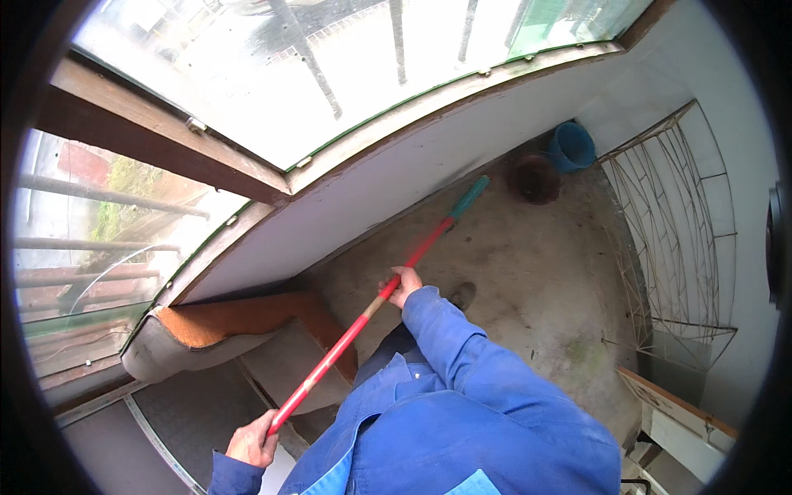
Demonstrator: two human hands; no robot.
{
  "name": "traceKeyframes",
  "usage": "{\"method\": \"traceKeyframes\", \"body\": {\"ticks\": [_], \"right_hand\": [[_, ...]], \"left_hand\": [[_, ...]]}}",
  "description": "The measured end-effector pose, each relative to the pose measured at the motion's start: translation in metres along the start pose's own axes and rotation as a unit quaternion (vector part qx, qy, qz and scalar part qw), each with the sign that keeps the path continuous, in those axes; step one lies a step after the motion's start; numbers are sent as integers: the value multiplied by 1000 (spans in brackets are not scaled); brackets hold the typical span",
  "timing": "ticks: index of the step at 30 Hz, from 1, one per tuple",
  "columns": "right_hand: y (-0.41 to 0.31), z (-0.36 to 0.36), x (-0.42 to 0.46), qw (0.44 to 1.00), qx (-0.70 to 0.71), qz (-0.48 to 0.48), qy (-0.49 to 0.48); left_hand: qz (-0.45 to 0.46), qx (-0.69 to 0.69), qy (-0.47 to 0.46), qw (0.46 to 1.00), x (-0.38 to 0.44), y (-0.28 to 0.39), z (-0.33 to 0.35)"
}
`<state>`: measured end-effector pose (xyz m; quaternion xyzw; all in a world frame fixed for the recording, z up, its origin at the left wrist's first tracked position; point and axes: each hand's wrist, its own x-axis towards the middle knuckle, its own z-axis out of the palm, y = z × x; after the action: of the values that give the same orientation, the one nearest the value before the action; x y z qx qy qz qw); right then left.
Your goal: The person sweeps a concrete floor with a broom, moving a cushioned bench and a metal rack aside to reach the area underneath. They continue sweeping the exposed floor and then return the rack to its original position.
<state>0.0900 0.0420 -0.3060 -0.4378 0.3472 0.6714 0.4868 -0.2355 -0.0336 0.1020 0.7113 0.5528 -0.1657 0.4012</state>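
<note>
A long red pole (334,354) of a broom or similar floor tool slants across the view, from lower left to upper right. Its green head (470,197) is at the concrete floor near the wall; I cannot tell whether it touches. My left hand (252,438) is closed round the pole's near end. Farther up, my right hand (403,286) grips the shaft just beyond a tan worn band. Both arms wear blue sleeves (458,346).
A blue bucket (572,147) and a dark reddish tub (533,179) stand in the far corner. A wire rack (674,229) leans at the right wall. An orange-and-grey sofa (235,318) sits beneath the barred window (204,124). A wooden-edged board (674,405) is at lower right.
</note>
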Motion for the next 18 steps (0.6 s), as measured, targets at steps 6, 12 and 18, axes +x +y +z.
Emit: {"method": "traceKeyframes", "body": {"ticks": [6,12,18], "right_hand": [[65,6,7,993,-114,2,42],[177,10,-84,948,-239,174,-114],[212,28,-159,768,-463,348,-275]], "left_hand": [[-252,108,-33,961,-41,-128,89],[-482,134,-45,865,-120,-234,168],[-509,94,-66,853,-112,-233,195]]}}
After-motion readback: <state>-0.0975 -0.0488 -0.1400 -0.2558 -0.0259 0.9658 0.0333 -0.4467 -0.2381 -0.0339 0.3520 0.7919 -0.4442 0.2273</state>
